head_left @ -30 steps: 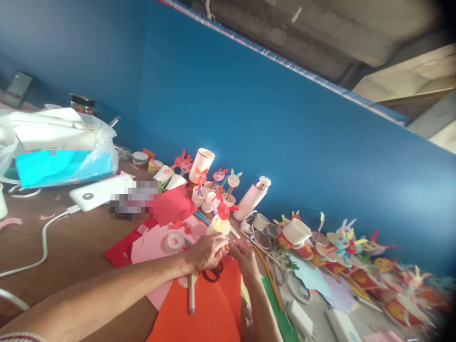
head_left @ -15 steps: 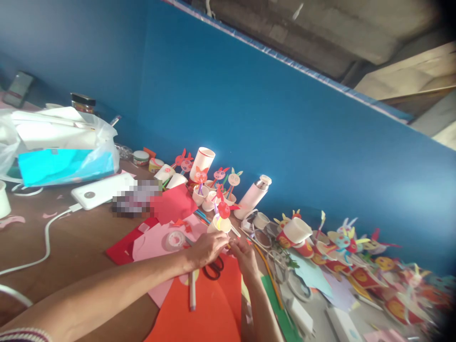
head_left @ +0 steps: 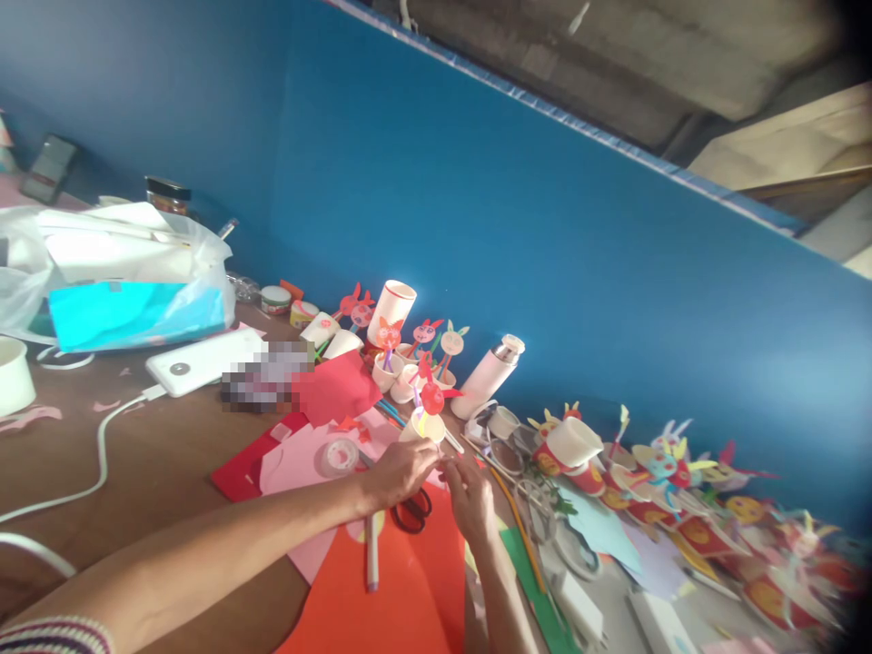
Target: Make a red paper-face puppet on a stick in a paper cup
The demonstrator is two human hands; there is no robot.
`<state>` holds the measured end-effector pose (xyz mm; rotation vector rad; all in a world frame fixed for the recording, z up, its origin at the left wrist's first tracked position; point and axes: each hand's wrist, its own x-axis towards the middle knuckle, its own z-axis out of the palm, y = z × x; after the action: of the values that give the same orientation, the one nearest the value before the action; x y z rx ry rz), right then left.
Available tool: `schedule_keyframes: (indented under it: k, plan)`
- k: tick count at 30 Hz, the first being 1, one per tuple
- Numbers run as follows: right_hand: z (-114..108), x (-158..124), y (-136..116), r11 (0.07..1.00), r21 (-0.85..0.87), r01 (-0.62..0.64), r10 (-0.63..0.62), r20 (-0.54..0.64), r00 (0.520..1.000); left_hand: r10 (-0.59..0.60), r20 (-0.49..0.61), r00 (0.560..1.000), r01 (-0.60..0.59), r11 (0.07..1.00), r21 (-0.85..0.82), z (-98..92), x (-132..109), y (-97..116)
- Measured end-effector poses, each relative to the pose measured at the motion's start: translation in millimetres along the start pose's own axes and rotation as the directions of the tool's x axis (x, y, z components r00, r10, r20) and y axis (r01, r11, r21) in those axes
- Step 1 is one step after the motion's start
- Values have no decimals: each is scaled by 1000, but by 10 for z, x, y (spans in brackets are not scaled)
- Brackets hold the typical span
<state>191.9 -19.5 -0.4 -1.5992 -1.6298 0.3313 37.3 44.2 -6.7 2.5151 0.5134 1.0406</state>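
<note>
The left hand (head_left: 401, 474) and right hand (head_left: 470, 501) were curled together at lower centre of the frame, fingertips pinched on something hidden, just below a paper-cup rabbit (head_left: 422, 425), with black-handled scissors (head_left: 412, 513) beside orange card (head_left: 409, 599).

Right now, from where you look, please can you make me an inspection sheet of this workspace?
Surface: brown wooden table, partly covered by orange-red paper and pink paper.
Job's things: paper cup with a red rabbit figure just beyond the hands; black-handled scissors below them; marker lying on the paper.
Clutter: tape roll, plastic bag, pale flask, more rabbit cups.
Grippers: left hand and right hand meet at the fingertips; whatever they hold is too small to tell.
Cables: white cable runs from a white power bank.
Surroundings: blue wall behind the table.
</note>
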Motion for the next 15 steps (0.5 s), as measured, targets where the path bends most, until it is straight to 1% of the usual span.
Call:
schedule_keyframes:
  k: [4, 8, 15]
  plan:
    - [-5, -21, -35, 987, -136, 81, -83, -8, 997, 5, -3, 1000, -5, 1000, 1, 5, 4, -8]
    - [6, -32, -25, 962, -248, 116, -128, -31, 991, 1, -15, 1000, -1, 1000, -1, -9, 9, 16]
    - [12, -43, 41, 936, -327, 131, -151, -35, 988, 0, -26, 1000, 0, 1000, -3, -23, 11, 50]
